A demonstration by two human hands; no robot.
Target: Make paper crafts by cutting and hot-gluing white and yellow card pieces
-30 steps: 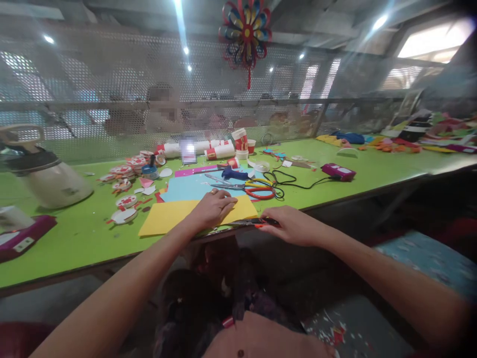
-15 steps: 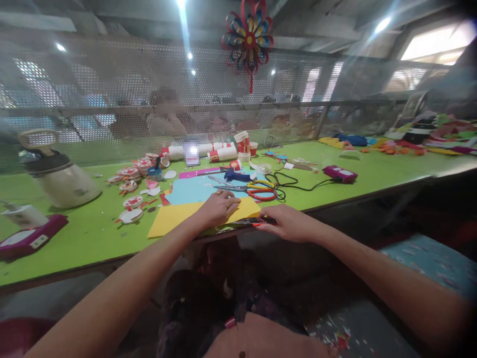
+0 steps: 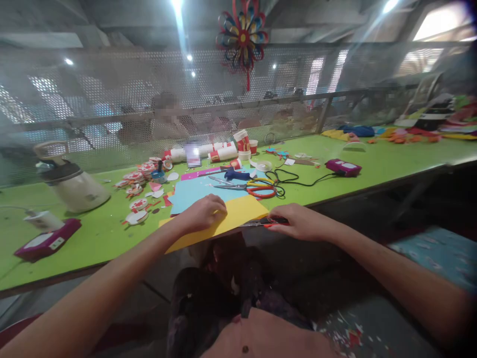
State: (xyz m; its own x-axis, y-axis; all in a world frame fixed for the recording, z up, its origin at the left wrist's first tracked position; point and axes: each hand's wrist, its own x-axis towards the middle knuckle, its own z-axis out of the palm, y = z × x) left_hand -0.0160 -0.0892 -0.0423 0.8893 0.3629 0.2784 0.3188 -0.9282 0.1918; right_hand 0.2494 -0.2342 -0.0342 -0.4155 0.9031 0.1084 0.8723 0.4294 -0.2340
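As the head view shows, left hand (image 3: 204, 213): laid on yellow paper (image 3: 240, 211), fingers curled; whether it pinches the sheet cannot be told.
Right hand (image 3: 298, 223): closed around dark scissors (image 3: 257, 222), at the tabletop (image 3: 112, 238)'s near edge.
Yellow paper: jutting past that edge.
Blue paper (image 3: 190, 194): just behind.

Two bare hands: one left hand (image 3: 204, 211), one right hand (image 3: 300, 221). Two purple, box-shaped plastic power strips (image 3: 48, 240). One cream, dark-topped jug (image 3: 80, 189). One squat blue jar with a black cap (image 3: 158, 177). One red, yellow and blue flower-shaped hanging ornament (image 3: 243, 37).
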